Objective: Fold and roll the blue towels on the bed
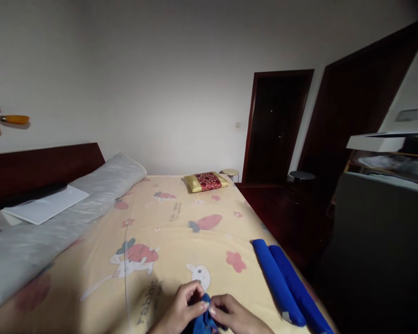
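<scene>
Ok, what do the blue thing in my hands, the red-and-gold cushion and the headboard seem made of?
Blue thing: probably soft fabric, folded where pinched. Cushion: likely satiny cloth; its gold ends shine. Headboard: perhaps wood, dark reddish and smooth; no clear grain.

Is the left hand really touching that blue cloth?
Touching. The head view shows it: the left hand pinches the upper end of the blue cloth, with no gap between them.

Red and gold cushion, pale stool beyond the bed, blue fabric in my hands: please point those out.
Red and gold cushion (207, 181), head view: middle red panel.
Pale stool (231, 172), head view: seat.
Blue fabric (203, 322), head view: lower folds.
</scene>
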`<action>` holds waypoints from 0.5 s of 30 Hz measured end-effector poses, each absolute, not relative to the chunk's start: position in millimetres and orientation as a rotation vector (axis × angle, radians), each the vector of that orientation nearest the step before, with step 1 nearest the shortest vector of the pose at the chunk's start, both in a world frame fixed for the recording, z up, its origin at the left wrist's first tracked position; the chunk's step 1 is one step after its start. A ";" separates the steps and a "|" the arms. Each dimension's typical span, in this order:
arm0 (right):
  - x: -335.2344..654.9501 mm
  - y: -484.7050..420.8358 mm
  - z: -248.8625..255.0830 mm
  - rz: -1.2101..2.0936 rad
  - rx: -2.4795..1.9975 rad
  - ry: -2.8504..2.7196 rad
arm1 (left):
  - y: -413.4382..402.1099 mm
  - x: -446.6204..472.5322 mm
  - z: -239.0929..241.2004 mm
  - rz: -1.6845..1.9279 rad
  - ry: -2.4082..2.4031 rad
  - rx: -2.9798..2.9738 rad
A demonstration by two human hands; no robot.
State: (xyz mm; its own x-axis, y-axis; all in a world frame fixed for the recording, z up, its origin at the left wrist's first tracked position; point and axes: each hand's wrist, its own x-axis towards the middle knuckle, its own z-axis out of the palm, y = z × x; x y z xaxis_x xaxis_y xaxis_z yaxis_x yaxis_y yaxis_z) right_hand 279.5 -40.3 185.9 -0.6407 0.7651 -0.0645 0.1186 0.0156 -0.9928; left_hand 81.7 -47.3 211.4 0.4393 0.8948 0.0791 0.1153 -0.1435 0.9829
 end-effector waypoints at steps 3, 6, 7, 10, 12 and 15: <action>279.9 -43.2 178.0 1.720 -0.893 -1.695 | -50.8 82.4 214.9 0.858 0.919 1.579; 282.3 -43.6 169.7 1.604 -1.018 -1.656 | -53.3 83.4 219.1 0.848 0.928 1.596; 282.6 -43.8 168.3 1.529 -1.073 -1.656 | -54.0 83.5 220.6 0.839 0.926 1.599; 281.7 -42.9 173.4 1.380 -1.130 -1.651 | -55.1 82.7 223.4 0.803 0.915 1.593; 280.8 -40.3 184.5 1.423 -1.070 -1.588 | -54.7 81.4 222.0 0.788 0.911 1.585; 281.3 -35.5 203.7 1.519 -0.959 -1.415 | -53.6 79.6 213.7 0.731 0.895 1.549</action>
State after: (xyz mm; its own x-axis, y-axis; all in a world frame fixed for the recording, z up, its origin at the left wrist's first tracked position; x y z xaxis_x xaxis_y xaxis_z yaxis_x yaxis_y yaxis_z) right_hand 281.3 -35.5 203.7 -0.3647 0.9311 0.0057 -0.0715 -0.0219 -0.9972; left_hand 79.6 -53.6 213.7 0.5159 0.8564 -0.0224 0.1490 -0.0639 0.9868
